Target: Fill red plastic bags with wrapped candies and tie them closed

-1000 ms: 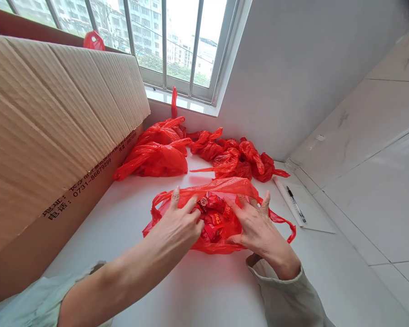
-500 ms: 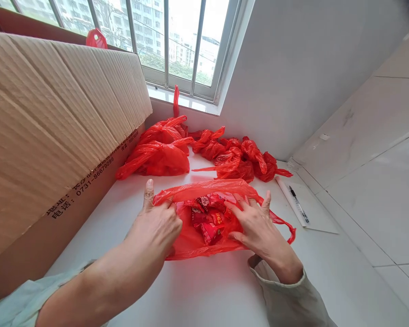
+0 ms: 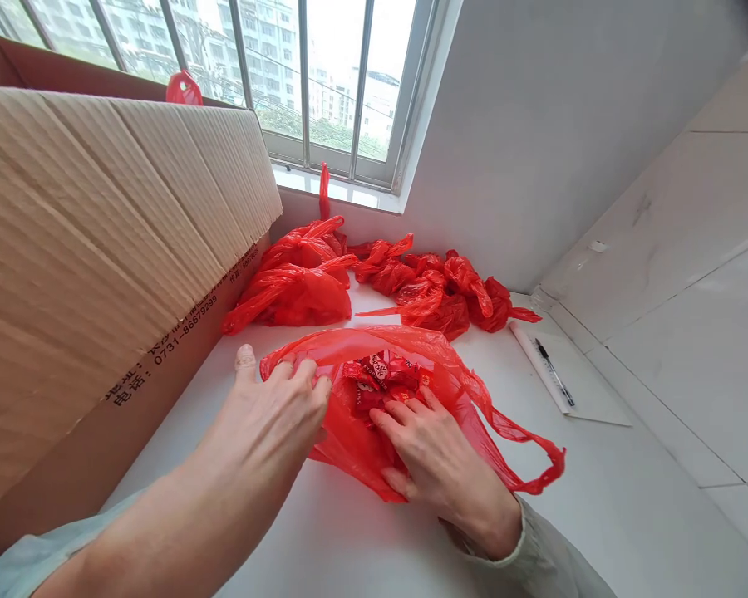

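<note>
A thin red plastic bag point(image 3: 467, 390) lies open on the white counter point(image 3: 374, 548) in front of me, with several red-wrapped sweets point(image 3: 380, 378) showing through its mouth. My left hand point(image 3: 268, 423) rests on the bag's left edge, fingers curled down onto the plastic and thumb stretched out. My right hand point(image 3: 430, 457) lies flat on the bag's near side, fingers spread and pointing at the sweets. One loose bag handle point(image 3: 536, 465) trails out to the right.
A large cardboard box point(image 3: 100, 249) with printed numbers fills the left side. Several tied red bags point(image 3: 299, 282) are heaped by the window wall point(image 3: 536, 124). A sheet of paper with a black pen point(image 3: 552, 372) lies at the right, beside a tiled wall.
My right hand slid left and nearer over the bag, towards the sweets. My left hand shifted slightly left on the bag's edge. The right handle has spread out farther.
</note>
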`<state>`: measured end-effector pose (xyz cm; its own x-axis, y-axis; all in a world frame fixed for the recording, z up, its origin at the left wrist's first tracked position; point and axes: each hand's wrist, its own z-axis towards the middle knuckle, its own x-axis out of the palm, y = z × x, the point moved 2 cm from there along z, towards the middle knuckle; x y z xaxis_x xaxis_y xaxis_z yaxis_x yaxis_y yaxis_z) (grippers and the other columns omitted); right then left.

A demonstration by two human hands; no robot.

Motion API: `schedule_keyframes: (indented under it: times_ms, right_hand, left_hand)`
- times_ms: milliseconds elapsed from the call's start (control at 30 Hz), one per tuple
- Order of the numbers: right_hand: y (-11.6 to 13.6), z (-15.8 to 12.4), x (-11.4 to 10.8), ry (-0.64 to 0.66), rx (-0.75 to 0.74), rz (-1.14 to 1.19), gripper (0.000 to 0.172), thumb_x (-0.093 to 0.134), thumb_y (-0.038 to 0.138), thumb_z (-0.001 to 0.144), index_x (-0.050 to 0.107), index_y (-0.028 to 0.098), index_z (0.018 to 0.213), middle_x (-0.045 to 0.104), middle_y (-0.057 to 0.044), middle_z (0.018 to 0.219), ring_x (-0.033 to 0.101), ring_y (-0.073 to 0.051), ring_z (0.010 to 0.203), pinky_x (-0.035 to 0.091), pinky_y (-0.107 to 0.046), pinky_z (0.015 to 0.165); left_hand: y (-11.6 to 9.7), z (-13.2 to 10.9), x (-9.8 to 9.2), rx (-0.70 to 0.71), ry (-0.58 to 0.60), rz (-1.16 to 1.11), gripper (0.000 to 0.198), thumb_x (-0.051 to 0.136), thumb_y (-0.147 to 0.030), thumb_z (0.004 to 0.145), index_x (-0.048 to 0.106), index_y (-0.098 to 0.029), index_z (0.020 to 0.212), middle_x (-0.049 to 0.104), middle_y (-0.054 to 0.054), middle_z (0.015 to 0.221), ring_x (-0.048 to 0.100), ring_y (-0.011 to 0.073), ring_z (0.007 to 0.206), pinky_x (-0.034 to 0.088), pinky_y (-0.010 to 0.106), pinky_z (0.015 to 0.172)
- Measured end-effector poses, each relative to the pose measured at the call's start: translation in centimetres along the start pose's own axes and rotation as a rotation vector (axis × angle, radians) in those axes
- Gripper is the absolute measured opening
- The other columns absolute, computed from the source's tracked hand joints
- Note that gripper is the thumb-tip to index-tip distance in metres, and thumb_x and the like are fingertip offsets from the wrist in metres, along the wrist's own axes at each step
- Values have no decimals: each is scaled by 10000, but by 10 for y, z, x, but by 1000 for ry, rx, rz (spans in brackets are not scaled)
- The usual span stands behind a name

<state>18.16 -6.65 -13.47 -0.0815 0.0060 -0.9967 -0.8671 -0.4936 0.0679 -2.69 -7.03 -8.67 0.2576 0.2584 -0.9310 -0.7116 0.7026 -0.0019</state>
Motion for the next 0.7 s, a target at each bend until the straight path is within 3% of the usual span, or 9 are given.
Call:
schedule_keyframes:
  times_ms: [167,233,367,433,533,700]
  right_hand:
    - [-8,0,-2,53,32,113,487,527,97,769,595,184,1243,646,-100,1167,627,-265,971,522,-367,801]
    - [-14,2,-6,-5,87,196,530,491,66,770,580,194,1277,643,-93,1194,641,-252,986,527,-345,785]
    - [-24,4,-18,-228,207,471,502,501,123,838,539,211,1332,655,-71,1224,643,-233,1059,513,-357,896]
    - [-26,4,-22,-300,241,702,432,510,176,880,551,227,1307,684,-49,1174,651,-204,1049,513,-336,908]
    - [-26,5,-22,-273,277,1071,329,514,282,929,582,242,1248,715,-26,1032,679,-165,909,543,-286,800]
    - [-24,6,-19,-235,197,1380,271,533,362,948,628,242,1172,678,-18,1042,648,-129,878,513,-225,734]
  left_hand:
    - [-3,2,-2,-52,90,58,442,485,-160,851,566,-174,1285,575,151,1342,370,383,1388,213,586,1186]
    - [-4,3,0,-37,84,44,437,476,-144,855,567,-181,1281,575,142,1339,380,370,1381,212,571,1189]
    - [0,18,6,-35,63,18,386,424,-101,885,594,-207,1214,617,118,1260,476,338,1302,277,575,1149]
    - [0,31,5,-13,66,-6,341,418,-93,900,617,-225,1144,653,91,1179,564,294,1194,369,525,1093]
    - [-6,49,-3,23,88,-119,242,451,-116,915,634,-230,1025,679,59,1060,628,236,1034,477,410,953]
    - [-15,66,-15,-40,144,-393,83,530,-228,919,609,-205,907,662,21,888,620,178,790,475,291,694]
